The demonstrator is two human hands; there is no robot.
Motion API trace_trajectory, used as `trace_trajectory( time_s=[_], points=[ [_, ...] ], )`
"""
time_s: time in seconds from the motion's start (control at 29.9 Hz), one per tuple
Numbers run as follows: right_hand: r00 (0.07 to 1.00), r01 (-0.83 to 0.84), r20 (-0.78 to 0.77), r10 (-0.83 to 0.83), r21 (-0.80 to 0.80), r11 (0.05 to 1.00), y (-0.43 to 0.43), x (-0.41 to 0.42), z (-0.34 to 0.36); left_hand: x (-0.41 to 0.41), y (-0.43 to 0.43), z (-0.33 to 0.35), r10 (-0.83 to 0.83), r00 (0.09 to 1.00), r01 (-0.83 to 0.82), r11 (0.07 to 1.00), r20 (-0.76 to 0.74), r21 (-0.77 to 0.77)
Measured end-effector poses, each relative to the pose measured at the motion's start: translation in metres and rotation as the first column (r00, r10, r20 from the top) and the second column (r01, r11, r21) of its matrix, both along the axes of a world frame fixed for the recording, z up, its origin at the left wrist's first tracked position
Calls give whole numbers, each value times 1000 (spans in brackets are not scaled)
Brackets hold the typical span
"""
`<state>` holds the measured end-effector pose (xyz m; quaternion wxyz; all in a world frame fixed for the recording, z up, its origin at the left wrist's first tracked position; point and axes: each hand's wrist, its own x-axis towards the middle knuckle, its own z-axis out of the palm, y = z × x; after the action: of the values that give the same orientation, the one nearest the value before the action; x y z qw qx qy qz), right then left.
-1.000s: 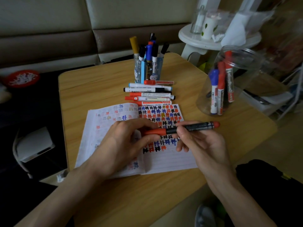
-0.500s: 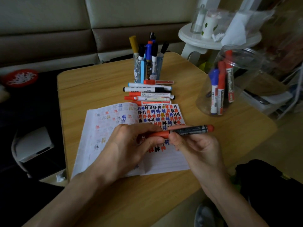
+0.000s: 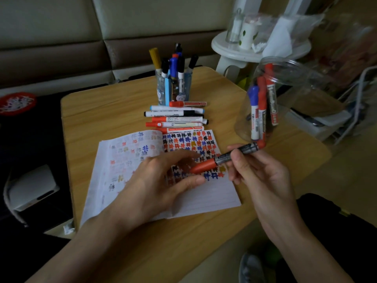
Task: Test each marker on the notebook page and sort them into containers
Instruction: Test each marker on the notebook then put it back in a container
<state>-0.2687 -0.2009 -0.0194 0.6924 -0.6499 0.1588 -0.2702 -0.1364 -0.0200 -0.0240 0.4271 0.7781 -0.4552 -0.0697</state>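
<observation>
While the right hand (image 3: 263,176) is pinching the red marker (image 3: 224,158) by its barrel above the notebook (image 3: 204,197), the left hand (image 3: 155,184) is lying slack, thumb and fingers flanking the cap (image 3: 204,166), seemingly untouching | axis is slanting cap lower-left, tail toward the jar (image 3: 302,88) | left hand is sitting nearer the cap.

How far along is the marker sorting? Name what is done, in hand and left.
Done: the notebook page carries many coloured test marks, and markers stand in the blue cup and the clear jar. In hand: the right hand holds a capped red marker over the page; the left hand is open beside its cap. Left: a row of markers lies unsorted on the table.
</observation>
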Motion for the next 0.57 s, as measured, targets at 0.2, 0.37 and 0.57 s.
trace_trajectory(
  time_s=[0.2, 0.37, 0.57],
  points=[
    [982, 190, 8, -190, -89, 978, -25, -37, 9, -15, -21, 3, -131, 988, 129, 991, 78, 40],
    [930, 361, 1, -367, -175, 916, -57, -86, 7, -29, -49, 3, -231, 970, 226, 972, 73, 67],
    [794, 513, -109, -599, -409, 755, -103, -138, -15, -40, -78, -1, -281, 958, 279, 959, 57, 42]
  ],
)
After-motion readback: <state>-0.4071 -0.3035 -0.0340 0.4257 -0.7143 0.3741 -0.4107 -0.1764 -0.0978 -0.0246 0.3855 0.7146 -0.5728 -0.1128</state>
